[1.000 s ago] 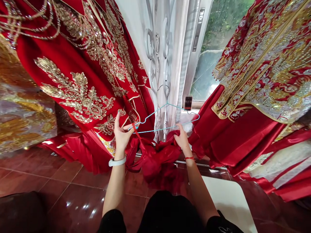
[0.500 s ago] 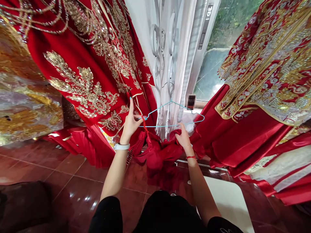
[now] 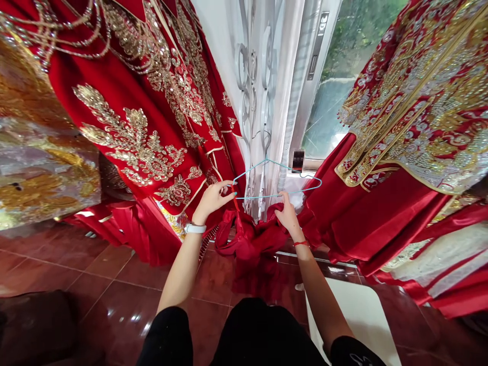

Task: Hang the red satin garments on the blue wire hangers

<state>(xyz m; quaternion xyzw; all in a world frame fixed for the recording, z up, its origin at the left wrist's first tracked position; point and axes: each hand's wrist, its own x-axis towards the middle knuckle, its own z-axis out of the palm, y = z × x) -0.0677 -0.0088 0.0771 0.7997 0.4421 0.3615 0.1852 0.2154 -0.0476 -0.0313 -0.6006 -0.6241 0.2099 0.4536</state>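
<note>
A thin light-blue clothes hanger (image 3: 266, 160) with a metal hook is held out in front of me, level with the window's lower edge. My left hand (image 3: 212, 201) is closed at the hanger's left end, pinching a narrow red strap (image 3: 235, 198) between thumb and fingers. My right hand (image 3: 287, 212) grips the hanger's lower bar near its middle, and its lower fingers are against dark red cloth. Beneath both hands hangs a crumpled dark red garment (image 3: 249, 249), joined to the strap. The hanger's right end is bare.
Red gowns with gold embroidery (image 3: 141, 137) hang on the left; a beaded red-and-gold jacket (image 3: 404, 112) hangs over red skirts on the right. A white scrolled metal frame (image 3: 242, 66) stands by the window (image 3: 335, 101). A white stool-like top (image 3: 354, 315) is low on the right.
My left hand has moved slightly right and turned, its raised index finger now folded down to the strap. The strap sits closer to the hanger's end. My right hand has hardly moved.
</note>
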